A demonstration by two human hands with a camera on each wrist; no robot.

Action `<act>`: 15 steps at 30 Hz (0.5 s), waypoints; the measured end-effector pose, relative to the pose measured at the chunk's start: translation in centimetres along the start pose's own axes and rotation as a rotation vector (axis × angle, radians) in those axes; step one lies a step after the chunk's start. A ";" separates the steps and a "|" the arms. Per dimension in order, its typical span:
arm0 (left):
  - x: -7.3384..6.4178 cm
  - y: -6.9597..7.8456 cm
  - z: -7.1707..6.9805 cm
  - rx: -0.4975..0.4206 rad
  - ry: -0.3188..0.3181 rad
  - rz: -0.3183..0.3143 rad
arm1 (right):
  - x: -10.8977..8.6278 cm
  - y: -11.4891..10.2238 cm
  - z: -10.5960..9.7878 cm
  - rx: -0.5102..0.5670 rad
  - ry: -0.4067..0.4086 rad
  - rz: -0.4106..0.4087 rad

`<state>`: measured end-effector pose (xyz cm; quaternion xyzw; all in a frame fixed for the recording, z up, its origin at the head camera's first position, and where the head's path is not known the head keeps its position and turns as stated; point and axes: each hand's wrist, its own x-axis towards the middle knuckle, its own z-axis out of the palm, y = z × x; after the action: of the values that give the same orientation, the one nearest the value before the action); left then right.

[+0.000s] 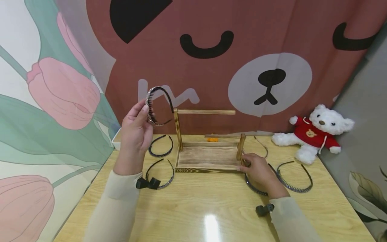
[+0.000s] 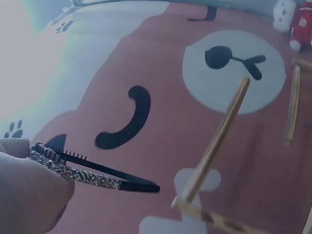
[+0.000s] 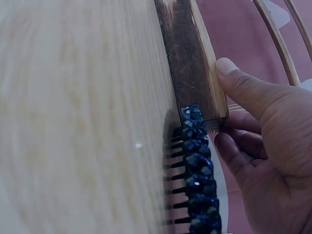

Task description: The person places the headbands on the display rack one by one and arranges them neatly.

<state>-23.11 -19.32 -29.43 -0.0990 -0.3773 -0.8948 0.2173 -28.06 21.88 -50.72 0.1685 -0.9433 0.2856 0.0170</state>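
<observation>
My left hand (image 1: pixel 137 126) pinches a toothed black headband (image 2: pixel 92 178) with a glittering beaded outer face between thumb and fingers, raised off the table. One dark tip of it is close to the left end of the wooden rack's (image 1: pixel 208 158) upper bar (image 1: pixel 205 112); whether they touch, I cannot tell. The rack's front right corner is gripped by my right hand (image 1: pixel 258 169), thumb on the front edge and fingers curled round the side, as the right wrist view shows. Beneath that hand lies a headband with dark blue beads (image 3: pixel 197 180), partly hidden in the head view.
Two dark headbands, one behind (image 1: pixel 161 155) and one in front (image 1: pixel 169 183), lie left of the rack. Another headband (image 1: pixel 297 191) and a thin one (image 1: pixel 264 146) lie to the right. A white teddy bear (image 1: pixel 321 129) in red sits back right; a white container (image 1: pixel 116 141) stands at the left.
</observation>
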 end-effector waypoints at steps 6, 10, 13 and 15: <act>2.0 -1.9 2.7 0.019 -0.013 -0.011 | 0.0 0.2 0.0 0.000 0.012 -0.008; 2.8 -3.1 3.9 0.025 -0.025 -0.026 | 0.0 0.1 0.0 -0.002 0.018 -0.018; 3.2 -4.1 4.6 0.021 -0.026 -0.038 | 0.0 0.1 0.0 0.002 0.010 -0.011; 3.4 -4.8 4.9 0.023 -0.026 -0.039 | -0.1 0.1 0.0 0.000 0.005 -0.004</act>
<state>-28.29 -13.90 -27.85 -0.1007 -0.3922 -0.8931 0.1958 -28.04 21.96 -50.78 0.1698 -0.9428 0.2862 0.0198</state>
